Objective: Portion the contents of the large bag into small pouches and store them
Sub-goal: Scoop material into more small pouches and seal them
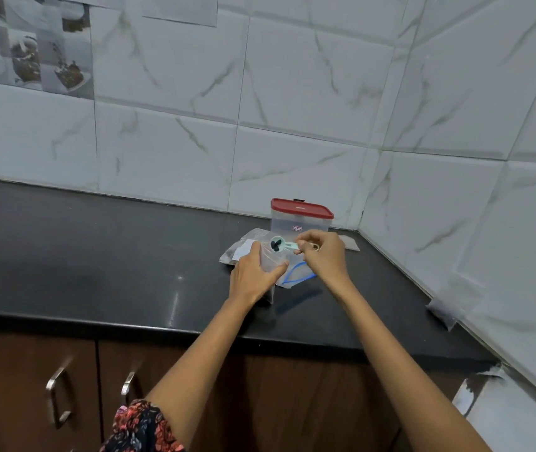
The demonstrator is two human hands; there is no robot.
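Right of the frame's centre, a pale green scoop (284,245) is pinched by its handle in the right hand (322,256), the fingers curled round it. Something dark is seen in the scoop's round bowl, which is held just above the mouth of a small clear pouch (271,265). The pouch is gripped upright by the left hand (253,275), with the fingers wrapped round its left side and the thumb laid across its front. A second clear pouch with a blue zip line (296,275) is seen lying flat just beneath the right hand, touching the held pouch. Behind the left hand, a large silvery bag (240,249) is laid flat on the black countertop (97,256). Just behind both hands, near the corner of the white marbled wall tiles (292,93), a clear container with a red lid (301,213) is stood upright. Along the lower left of the frame, brown cabinet doors with metal handles (56,396) are shown, and a patterned sleeve (139,425) is visible at the bottom edge.
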